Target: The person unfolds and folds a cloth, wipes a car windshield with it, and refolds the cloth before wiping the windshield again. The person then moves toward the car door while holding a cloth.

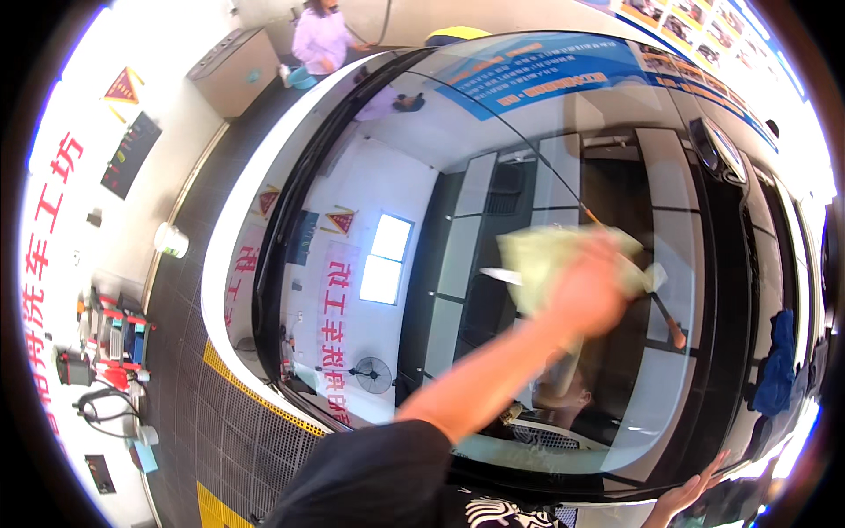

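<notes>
Well, the glossy white car with black trim (217,282): biggest thing here by far, its pale body curving along the left and dark trim framing the window.
Broad, curved pane of dark, reflective glass (493,370): fills the middle, throwing back the room. I'd judge it rigid, slick and unforgiving of grit; flat, even pressure should suit it, and its smooth face offers nothing to pinch.
Soft, pale yellow-green cloth (528,264): spread over the right-hand half of the glass, under the hand, its loose left side reaching out past the fingers. It looks featherlight and limp, easy to crumple and impossible to break; it should slide readily on that surface and may bunch or slip away at the corners.
Place to hold the cloth: from the middle, I'd say, palm flat on top with the fingers spread to keep it under control; a corner pinch would leave most of it trailing.
Bare left hand (591,277): on top of the cloth, holding it; too blurred for me to tell how tightly the fingers curl.
Bare right hand (687,495): fingers extended, nothing visible in it, at the car's near right edge; whether it bears weight, I can't tell.
</notes>
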`<state>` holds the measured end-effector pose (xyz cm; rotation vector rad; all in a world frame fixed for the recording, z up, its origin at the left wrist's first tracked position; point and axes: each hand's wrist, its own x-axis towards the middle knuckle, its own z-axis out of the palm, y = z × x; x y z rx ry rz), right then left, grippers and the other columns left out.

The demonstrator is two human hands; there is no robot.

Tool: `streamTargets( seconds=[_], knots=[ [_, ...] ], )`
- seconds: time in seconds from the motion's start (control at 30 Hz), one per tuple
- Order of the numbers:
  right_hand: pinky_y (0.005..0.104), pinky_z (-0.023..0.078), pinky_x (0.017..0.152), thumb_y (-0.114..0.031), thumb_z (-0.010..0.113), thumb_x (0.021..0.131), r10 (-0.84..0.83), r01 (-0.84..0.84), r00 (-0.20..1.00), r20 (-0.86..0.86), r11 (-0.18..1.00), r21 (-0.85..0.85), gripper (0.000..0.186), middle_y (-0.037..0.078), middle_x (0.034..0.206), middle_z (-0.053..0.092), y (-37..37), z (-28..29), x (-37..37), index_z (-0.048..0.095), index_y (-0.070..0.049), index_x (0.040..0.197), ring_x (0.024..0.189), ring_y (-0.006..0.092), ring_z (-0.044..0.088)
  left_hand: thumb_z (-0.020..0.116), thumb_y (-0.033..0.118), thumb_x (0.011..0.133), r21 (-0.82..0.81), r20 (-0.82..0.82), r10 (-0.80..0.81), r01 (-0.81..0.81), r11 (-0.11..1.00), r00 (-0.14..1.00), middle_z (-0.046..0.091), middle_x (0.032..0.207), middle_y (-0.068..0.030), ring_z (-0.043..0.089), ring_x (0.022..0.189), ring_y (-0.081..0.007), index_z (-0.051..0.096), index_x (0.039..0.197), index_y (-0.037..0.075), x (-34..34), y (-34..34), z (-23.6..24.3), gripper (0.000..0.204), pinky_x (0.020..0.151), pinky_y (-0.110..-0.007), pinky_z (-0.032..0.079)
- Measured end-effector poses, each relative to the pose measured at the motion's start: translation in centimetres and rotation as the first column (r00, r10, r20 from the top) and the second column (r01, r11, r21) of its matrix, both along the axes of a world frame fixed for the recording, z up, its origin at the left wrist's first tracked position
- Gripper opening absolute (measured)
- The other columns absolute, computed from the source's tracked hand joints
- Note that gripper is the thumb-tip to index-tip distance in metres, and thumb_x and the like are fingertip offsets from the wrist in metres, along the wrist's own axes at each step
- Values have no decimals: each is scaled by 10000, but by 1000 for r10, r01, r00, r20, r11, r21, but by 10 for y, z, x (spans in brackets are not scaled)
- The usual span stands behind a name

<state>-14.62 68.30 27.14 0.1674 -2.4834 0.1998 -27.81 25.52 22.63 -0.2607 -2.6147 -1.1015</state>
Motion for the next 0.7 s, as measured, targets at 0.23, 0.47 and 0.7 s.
streamTargets(
  seconds=[0.23, 0.47, 0.7],
  knots=[
    [516, 9, 1217, -378, 220, 1064, 33, -53, 988, -151, 990, -130, 601, 165, 1528, 436, 2, -21, -4, 429, 11, 1473, 1455, 311, 344, 420, 203, 924, -55, -467, -315, 329, 943, 826, 406, 1474, -293, 414, 1384, -376, 363, 1444, -116, 7, 97, -6, 612, 1203, -478, 260],
    [514, 74, 1193, -342, 261, 1053, -1, -41, 982, -190, 976, -215, 568, 185, 1499, 456, -31, -9, -12, 455, 25, 1442, 1420, 320, 379, 422, 308, 943, -229, 25, 419, -403, 886, 908, 511, 1404, -226, 500, 1304, -367, 433, 1436, -8, -22, -204, -85, 586, 1131, -466, 346],
    [512, 138, 1169, -307, 302, 1043, -41, -19, 979, -200, 957, -289, 535, 205, 1471, 476, -47, -12, -25, 480, 39, 1411, 1385, 328, 414, 426, 479, 989, -497, 496, 868, -832, 247, -38, 553, 1397, -201, 528, 1296, -368, 478, 1446, 89, 209, -541, -286, 604, 1075, -462, 411]
  ],
)
